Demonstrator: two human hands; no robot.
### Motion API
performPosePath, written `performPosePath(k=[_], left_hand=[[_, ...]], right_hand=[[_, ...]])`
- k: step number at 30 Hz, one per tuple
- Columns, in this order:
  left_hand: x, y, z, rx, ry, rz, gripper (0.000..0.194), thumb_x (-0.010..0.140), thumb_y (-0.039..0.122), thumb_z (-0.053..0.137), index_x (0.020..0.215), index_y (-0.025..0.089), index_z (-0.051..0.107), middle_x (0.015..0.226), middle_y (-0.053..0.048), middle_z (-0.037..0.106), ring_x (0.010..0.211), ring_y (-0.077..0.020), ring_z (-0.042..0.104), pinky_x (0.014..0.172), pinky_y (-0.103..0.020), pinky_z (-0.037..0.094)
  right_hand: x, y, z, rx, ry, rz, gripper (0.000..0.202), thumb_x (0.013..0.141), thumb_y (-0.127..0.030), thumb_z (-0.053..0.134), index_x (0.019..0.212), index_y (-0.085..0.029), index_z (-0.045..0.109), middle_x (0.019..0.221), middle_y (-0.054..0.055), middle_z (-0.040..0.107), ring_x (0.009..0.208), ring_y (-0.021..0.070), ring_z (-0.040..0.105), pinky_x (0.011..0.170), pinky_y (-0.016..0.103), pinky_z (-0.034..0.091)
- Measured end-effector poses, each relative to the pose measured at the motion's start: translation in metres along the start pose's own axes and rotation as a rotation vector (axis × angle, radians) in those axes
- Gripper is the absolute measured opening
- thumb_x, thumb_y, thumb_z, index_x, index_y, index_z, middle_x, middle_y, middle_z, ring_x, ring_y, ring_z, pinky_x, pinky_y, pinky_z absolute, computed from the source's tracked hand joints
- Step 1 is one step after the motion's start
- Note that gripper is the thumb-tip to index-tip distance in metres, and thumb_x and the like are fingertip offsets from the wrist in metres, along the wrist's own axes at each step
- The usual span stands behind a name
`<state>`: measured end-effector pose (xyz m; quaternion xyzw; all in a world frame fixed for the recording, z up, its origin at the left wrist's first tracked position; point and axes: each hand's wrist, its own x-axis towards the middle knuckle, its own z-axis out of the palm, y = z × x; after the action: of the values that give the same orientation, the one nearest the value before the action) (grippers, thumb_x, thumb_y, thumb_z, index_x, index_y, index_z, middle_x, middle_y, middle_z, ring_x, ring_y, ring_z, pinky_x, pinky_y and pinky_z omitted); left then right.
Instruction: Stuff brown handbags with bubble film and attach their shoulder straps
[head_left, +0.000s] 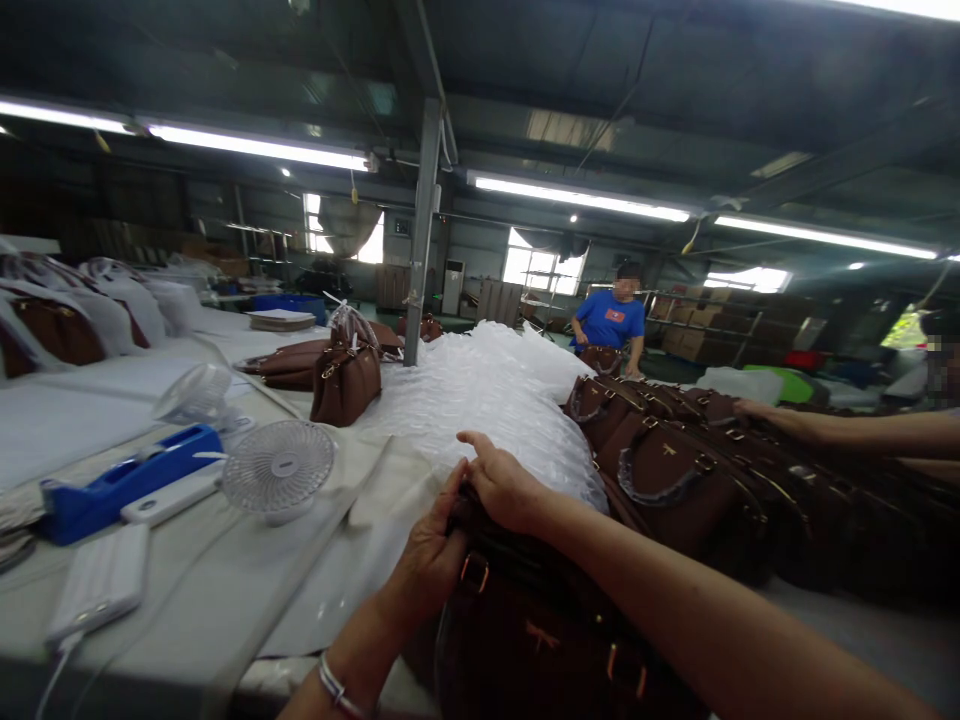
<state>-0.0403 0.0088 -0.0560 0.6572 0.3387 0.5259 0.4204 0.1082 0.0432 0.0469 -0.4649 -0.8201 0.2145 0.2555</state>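
Note:
A dark brown handbag [540, 640] with gold buckles and a small bow emblem is right in front of me, at the bottom of the view. My left hand [431, 550] is closed on its upper left edge. Close beside it, my right hand [502, 485] grips the same top corner, thumb and fingers together and the index finger pointing left. What exactly the fingertips pinch there is hidden. Beyond both hands lies a heap of white bubble wrap [487, 390]. Many similar brown handbags [667, 460], some with plastic-wrapped handles, crowd the table to the right.
At left are a clear-bladed fan [279, 468], a blue tape dispenser [135, 480] and a white power bank [101, 580] with a cable. A brown bag [346, 375] stands near the metal post [422, 230]. A co-worker in blue [611, 318] stands behind; another person's arm [810, 428] reaches in from the right.

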Motion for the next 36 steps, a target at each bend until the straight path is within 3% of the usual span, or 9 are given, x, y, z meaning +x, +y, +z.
performPosePath(k=[2,4,8,14,17,22,26,29,36], left_hand=[[0.0,0.0,0.001,-0.015,0.014,0.053,0.066,0.093,0.021,0.048,0.157,0.028,0.037,0.152,-0.005,0.054,0.134,-0.0241,0.055,0.114,-0.038,0.043],[0.002,0.001,0.001,-0.022,0.019,0.083,0.065,0.092,0.018,0.047,0.156,0.027,0.038,0.154,-0.004,0.052,0.137,-0.0238,0.053,0.116,-0.039,0.041],[0.005,0.005,0.001,0.056,0.033,0.12,0.059,0.086,0.012,0.045,0.144,0.023,0.051,0.143,-0.006,0.061,0.131,-0.0238,0.057,0.114,-0.039,0.043],[0.008,0.003,0.003,0.125,0.105,0.076,0.048,0.08,0.013,0.048,0.124,0.021,0.064,0.121,-0.005,0.072,0.11,-0.0249,0.067,0.1,-0.038,0.052],[0.011,0.003,0.004,0.151,0.134,0.022,0.047,0.076,0.013,0.048,0.117,0.021,0.067,0.109,-0.003,0.074,0.101,-0.0232,0.068,0.092,-0.034,0.054],[0.017,0.009,0.005,0.197,0.158,-0.066,0.044,0.073,0.018,0.051,0.112,0.019,0.069,0.098,-0.003,0.076,0.089,-0.0233,0.069,0.081,-0.033,0.055],[0.021,0.014,0.007,0.244,0.157,-0.117,0.044,0.072,0.022,0.051,0.112,0.019,0.07,0.094,-0.003,0.076,0.085,-0.0234,0.069,0.077,-0.033,0.056],[0.021,0.017,0.007,0.28,0.127,-0.102,0.043,0.073,0.022,0.051,0.11,0.019,0.071,0.096,-0.003,0.076,0.089,-0.0247,0.07,0.083,-0.035,0.057],[0.018,0.018,0.004,0.332,0.011,-0.101,0.048,0.07,0.023,0.053,0.113,0.02,0.074,0.113,-0.006,0.076,0.11,-0.0304,0.068,0.102,-0.043,0.052]], right_hand=[[0.004,0.005,0.006,0.057,0.007,0.012,0.063,0.09,-0.011,0.044,0.153,-0.011,0.037,0.091,0.006,0.071,0.088,0.0209,0.064,0.086,0.033,0.049],[0.007,0.009,0.01,0.124,-0.003,0.036,0.068,0.084,-0.008,0.044,0.152,-0.013,0.039,0.098,0.005,0.072,0.094,0.0202,0.064,0.091,0.033,0.049],[0.003,0.01,0.01,0.106,-0.035,0.024,0.073,0.076,-0.006,0.048,0.148,-0.008,0.045,0.101,0.007,0.072,0.096,0.0209,0.065,0.093,0.035,0.05],[-0.034,0.003,-0.009,-0.059,-0.197,-0.056,0.067,0.081,-0.023,0.063,0.145,-0.014,0.047,0.139,0.016,0.061,0.124,0.0292,0.058,0.107,0.042,0.045],[-0.053,0.006,-0.02,-0.169,-0.268,-0.08,0.065,0.079,-0.02,0.063,0.142,-0.017,0.049,0.134,0.015,0.064,0.119,0.0302,0.061,0.1,0.042,0.049],[-0.071,0.006,-0.036,-0.389,-0.344,-0.043,0.081,0.073,-0.016,0.066,0.149,-0.019,0.04,0.129,0.015,0.067,0.112,0.0321,0.065,0.09,0.039,0.05],[-0.08,0.001,-0.045,-0.593,-0.404,0.052,0.052,0.078,-0.014,0.061,0.129,-0.014,0.056,0.106,0.015,0.075,0.091,0.0339,0.072,0.07,0.037,0.049],[-0.088,0.001,-0.052,-0.648,-0.399,0.116,0.03,0.083,-0.014,0.056,0.112,-0.015,0.064,0.098,0.016,0.075,0.086,0.0339,0.072,0.064,0.036,0.045],[-0.108,0.015,-0.067,-0.487,-0.276,0.148,0.021,0.081,-0.015,0.057,0.1,-0.017,0.067,0.101,0.013,0.075,0.091,0.0293,0.07,0.068,0.033,0.042]])
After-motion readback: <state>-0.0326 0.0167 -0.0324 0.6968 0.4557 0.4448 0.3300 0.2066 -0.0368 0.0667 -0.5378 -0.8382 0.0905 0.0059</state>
